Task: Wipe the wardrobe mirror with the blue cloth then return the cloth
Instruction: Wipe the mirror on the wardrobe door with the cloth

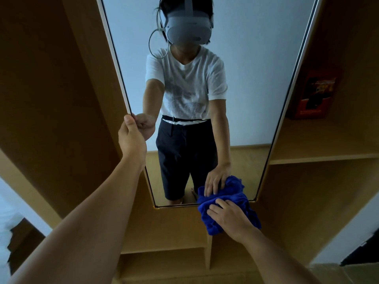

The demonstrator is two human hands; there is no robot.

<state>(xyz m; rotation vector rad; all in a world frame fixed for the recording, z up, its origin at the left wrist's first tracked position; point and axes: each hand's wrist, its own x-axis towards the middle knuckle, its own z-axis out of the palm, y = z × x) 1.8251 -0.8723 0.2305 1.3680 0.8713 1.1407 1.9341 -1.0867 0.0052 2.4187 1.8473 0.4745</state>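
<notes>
Blue cloth bunched at the mirror's lower right corner, pressed there under the right hand, fingers spread fairly flat. Left hand gripping the mirror's left edge, seemingly thumb in front.

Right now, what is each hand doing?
Left hand: grips the mirror by its left edge.
Right hand: fingers straight, pressing the blue cloth on the mirror's bottom corner.

We stand in a home bedroom, facing a built-in wooden wardrobe with a tall framed mirror on its open door. Plain light-wood shelves run to the right, one carrying a red box near its inner edge. White bedding shows at the lower left, pale walls in the glass.
</notes>
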